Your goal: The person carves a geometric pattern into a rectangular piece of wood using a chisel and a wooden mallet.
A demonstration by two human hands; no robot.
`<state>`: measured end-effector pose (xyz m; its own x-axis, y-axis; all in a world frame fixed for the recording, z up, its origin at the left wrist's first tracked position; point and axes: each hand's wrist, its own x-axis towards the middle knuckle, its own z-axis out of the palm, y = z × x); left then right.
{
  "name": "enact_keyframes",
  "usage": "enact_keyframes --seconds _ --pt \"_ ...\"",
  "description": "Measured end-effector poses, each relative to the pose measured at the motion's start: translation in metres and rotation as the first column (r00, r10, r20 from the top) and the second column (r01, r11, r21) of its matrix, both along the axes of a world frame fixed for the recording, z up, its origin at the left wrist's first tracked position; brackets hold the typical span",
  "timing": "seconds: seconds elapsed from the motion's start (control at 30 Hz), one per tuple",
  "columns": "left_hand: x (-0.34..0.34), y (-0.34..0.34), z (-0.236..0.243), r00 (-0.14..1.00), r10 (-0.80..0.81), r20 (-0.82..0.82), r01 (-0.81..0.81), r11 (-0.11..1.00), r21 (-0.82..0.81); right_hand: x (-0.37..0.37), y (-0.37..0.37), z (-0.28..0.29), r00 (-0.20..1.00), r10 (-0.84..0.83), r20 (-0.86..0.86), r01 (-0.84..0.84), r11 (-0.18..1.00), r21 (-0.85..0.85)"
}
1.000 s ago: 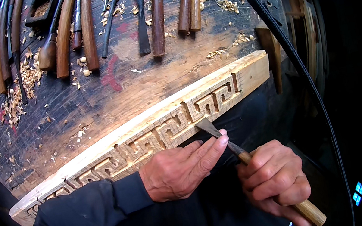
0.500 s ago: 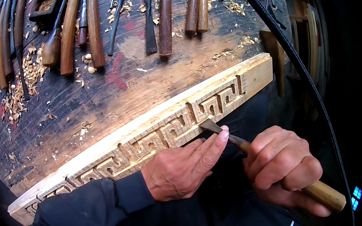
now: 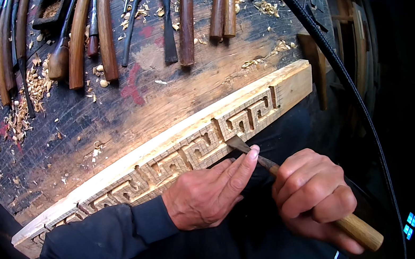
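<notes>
A long pale wooden strip [image 3: 167, 146] carved with a meander pattern lies along the near edge of a dark workbench [image 3: 124, 110]. My right hand [image 3: 311, 197] grips the wooden handle of a chisel [image 3: 359, 230], whose blade tip [image 3: 235, 143] meets the near edge of the strip. My left hand [image 3: 209, 193] lies flat against the strip, its index finger stretched out and pressed on the chisel's metal shank. Both forearms wear dark sleeves.
Several wooden-handled carving tools [image 3: 186, 20] lie in a row across the far side of the bench, among scattered wood chips [image 3: 26, 103]. A small dark tray [image 3: 51, 8] sits at the back left. A black cable [image 3: 337, 67] curves down the right side.
My right hand has slid further back and right along the chisel handle. The blade stays at the strip's edge, and my left hand keeps its place.
</notes>
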<state>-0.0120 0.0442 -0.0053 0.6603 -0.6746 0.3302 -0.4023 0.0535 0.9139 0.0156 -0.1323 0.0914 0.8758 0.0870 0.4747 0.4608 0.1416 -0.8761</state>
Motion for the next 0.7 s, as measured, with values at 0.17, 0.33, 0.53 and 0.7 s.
enact_keyframes --seconds 0.17,0.33,0.53,0.7 --pt "0.0 0.001 0.002 0.999 -0.035 0.001 0.035 0.998 0.057 -0.017 -0.002 -0.018 0.986 -0.088 0.139 0.09 0.996 -0.006" --pt "0.003 0.001 0.003 0.995 -0.037 0.097 0.036 0.999 0.018 -0.029 0.007 -0.016 0.917 -0.264 0.298 0.273 0.962 0.013" --pt "-0.005 0.0 -0.002 0.998 -0.022 0.055 0.025 0.999 -0.047 -0.027 0.001 0.007 0.978 -0.112 0.175 0.11 0.994 0.022" --pt "-0.008 0.001 -0.004 0.997 0.009 0.082 -0.006 1.0 -0.028 -0.023 0.005 0.003 0.99 -0.062 0.13 0.055 0.997 0.057"
